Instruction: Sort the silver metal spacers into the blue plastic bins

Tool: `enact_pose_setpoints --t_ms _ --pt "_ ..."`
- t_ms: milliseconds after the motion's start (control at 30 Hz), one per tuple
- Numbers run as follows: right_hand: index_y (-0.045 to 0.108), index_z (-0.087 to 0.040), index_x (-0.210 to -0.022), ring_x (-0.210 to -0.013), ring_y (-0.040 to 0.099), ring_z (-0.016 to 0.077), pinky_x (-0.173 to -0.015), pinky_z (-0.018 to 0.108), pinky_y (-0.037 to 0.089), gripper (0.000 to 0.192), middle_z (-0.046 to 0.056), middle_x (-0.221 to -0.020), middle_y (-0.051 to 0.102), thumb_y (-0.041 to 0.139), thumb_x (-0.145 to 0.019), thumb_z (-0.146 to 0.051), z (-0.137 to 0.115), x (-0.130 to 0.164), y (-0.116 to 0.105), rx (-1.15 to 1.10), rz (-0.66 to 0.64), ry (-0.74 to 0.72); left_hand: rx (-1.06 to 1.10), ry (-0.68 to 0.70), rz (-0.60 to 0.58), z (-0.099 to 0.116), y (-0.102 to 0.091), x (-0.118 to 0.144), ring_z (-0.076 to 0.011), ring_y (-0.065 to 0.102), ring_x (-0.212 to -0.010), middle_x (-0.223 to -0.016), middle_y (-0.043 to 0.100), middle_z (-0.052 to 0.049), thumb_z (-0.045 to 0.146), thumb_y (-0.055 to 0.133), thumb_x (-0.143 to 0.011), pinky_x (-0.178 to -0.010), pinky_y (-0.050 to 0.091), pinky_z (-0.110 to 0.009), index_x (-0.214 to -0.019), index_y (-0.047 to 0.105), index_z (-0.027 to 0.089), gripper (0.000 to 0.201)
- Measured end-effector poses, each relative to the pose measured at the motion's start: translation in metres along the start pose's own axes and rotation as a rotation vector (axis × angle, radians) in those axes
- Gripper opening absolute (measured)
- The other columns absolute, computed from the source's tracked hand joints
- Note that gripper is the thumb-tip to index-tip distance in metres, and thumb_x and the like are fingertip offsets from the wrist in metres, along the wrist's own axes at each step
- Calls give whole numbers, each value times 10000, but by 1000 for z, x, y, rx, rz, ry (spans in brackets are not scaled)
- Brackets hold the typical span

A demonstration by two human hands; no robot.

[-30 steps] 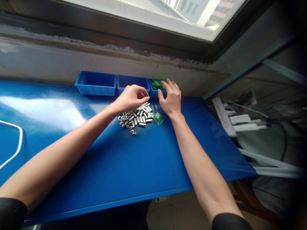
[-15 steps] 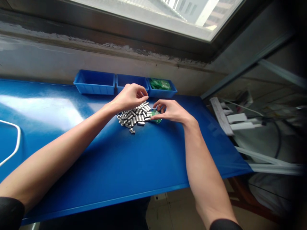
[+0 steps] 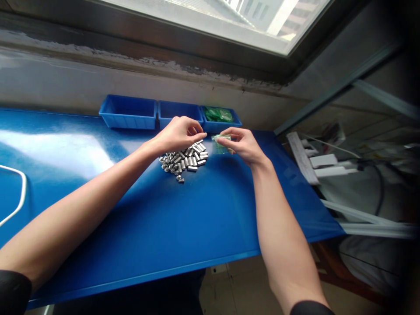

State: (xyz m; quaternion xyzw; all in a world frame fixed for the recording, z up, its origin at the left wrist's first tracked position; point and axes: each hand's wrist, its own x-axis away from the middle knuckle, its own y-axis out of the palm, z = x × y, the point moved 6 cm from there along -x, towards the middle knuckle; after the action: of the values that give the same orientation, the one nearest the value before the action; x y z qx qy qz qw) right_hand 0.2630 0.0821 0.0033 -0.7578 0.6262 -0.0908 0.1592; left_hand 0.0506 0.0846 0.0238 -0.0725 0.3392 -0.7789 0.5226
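Note:
A pile of several small shiny metal cylinders [image 3: 183, 159] lies on the blue table [image 3: 170, 218]. My left hand [image 3: 179, 133] hovers just above the pile's far edge, fingers pinched together; whether it holds a cylinder I cannot tell. My right hand [image 3: 241, 144] is lifted beside the pile and pinches a small green-tinted plastic bag [image 3: 220, 143] between thumb and fingers, a little above the table.
Three blue bins stand in a row against the wall: left bin [image 3: 128, 113], middle bin [image 3: 179, 113], and right bin [image 3: 220, 117] with green bags inside. A white cable [image 3: 18, 199] loops at the far left. White rails and cables [image 3: 331, 164] lie beyond the table's right edge.
My right hand came back from the right bin, went down to the green bag beside the pile, took it and lifted it. My left hand stayed over the pile.

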Motion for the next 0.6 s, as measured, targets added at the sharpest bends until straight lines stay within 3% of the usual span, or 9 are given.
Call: enact_pose_setpoints --t_ms 133,267,467,600 --pt "789 -220 -957 -594 562 128 -553 283 478 507 -4 -722 692 966 -652 -585 -5 -2 13 -174 -15 -44 81 -9 -49 -3 5 -1 -195 730 -791 -873 799 -75 503 721 -900 -735 546 -285 -1013 797 168 362" --pt "796 -219 -910 -682 632 143 -625 285 527 464 8 -780 733 998 -627 -527 -4 -4 24 -281 -38 -47 134 41 -77 0 3 -2 -185 703 -800 -857 781 -77 475 730 -877 -722 523 -271 -915 771 143 337" --pt "763 -213 -844 -809 729 185 -773 338 626 503 28 -890 791 1031 -548 -520 2 -5 28 -357 -7 20 82 57 9 4 -4 -3 -180 684 -786 -833 771 -71 422 701 -880 -736 513 -288 -876 751 138 288" --pt "771 -211 -865 -813 754 215 -740 347 647 537 43 -891 805 1029 -530 -542 3 -4 27 -311 8 48 38 48 37 4 -5 -3 -189 699 -803 -852 784 -72 385 691 -874 -745 518 -294 -868 751 145 247"
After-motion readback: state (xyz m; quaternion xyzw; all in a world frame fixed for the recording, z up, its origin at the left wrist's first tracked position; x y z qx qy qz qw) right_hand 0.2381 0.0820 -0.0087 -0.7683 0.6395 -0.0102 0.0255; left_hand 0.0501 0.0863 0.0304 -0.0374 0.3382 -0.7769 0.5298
